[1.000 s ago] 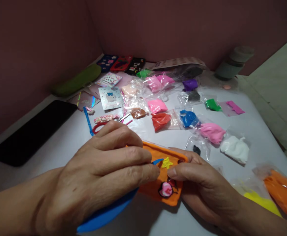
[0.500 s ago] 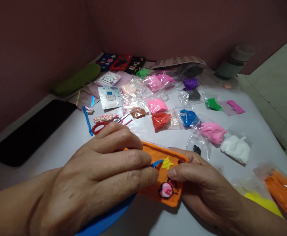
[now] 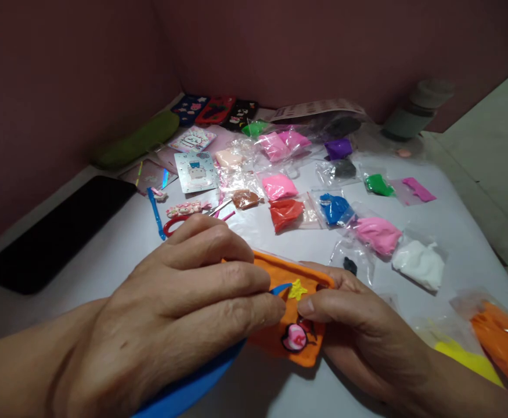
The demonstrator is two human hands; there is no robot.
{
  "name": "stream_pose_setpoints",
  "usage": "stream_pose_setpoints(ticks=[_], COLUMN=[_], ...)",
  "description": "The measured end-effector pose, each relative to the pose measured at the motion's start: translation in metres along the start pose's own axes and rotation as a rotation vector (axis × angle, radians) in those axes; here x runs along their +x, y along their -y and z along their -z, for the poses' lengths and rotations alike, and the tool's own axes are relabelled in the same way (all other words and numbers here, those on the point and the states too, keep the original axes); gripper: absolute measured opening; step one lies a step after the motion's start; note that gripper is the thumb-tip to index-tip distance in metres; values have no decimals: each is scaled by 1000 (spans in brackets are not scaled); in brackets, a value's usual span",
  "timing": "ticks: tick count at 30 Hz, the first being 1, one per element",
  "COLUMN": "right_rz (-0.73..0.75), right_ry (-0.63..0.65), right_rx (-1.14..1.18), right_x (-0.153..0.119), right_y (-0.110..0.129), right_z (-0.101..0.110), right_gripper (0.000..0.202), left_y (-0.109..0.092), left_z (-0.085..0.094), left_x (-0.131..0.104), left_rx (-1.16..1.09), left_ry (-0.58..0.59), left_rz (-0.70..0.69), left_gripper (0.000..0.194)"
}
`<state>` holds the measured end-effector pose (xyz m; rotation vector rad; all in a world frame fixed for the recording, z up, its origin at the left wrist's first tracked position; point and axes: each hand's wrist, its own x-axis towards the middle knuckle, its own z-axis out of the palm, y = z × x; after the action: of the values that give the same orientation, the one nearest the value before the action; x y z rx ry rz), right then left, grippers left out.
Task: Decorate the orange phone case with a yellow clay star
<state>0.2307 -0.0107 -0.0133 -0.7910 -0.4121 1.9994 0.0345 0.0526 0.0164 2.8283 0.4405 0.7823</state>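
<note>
My left hand [image 3: 184,307] is closed round a blue modelling tool [image 3: 281,288], whose pointed tip meets the edge of a yellow clay star [image 3: 298,289]. The star lies on an orange clay-covered panel [image 3: 271,267] with rounded corners and a raised rim. My right hand [image 3: 358,319] grips the panel's right side, thumb on top beside the star and fingers behind. Below the thumb is a pink heart shape [image 3: 296,337] with a dark outline. A broad blue shape [image 3: 193,383] shows under my left hand; whether it belongs to the tool I cannot tell.
Several bags of coloured clay, such as a white one [image 3: 419,264] and an orange one [image 3: 501,342], spread beyond and right of my hands. Red-handled scissors [image 3: 173,225] and another blue tool [image 3: 155,212] lie ahead. A black phone [image 3: 57,232] is left; a bottle [image 3: 419,110] stands far right.
My left hand and the blue tool have shifted slightly to the right, bringing the tip against the star. My right hand and the orange panel look nearly still.
</note>
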Motion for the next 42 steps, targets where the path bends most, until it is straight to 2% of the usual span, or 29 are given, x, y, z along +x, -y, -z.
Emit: stream_pose_setpoints(ticks=[3, 13, 19, 29, 35, 42], right_rz=[0, 8, 3, 22, 21, 8], right_ry=[5, 29, -3, 79, 38, -1], right_rx=[-3, -23, -3, 11, 20, 44], right_x=[1, 0, 2, 2, 2, 1], right_y=[0, 1, -1, 0, 0, -1], right_z=[0, 0, 2, 1, 1, 1], right_gripper=[32, 35, 32, 36, 32, 27], left_y=[1, -3, -4, -3, -4, -2], left_z=[0, 3, -1, 2, 2, -2], left_x=[-1, -2, -2, -4, -4, 0], left_rx=[-8, -18, -38, -35, -28, -74], left_ry=[21, -12, -7, 33, -37, -32], left_rz=[1, 23, 43, 28, 48, 32], left_gripper=[36, 32, 35, 32, 33, 34])
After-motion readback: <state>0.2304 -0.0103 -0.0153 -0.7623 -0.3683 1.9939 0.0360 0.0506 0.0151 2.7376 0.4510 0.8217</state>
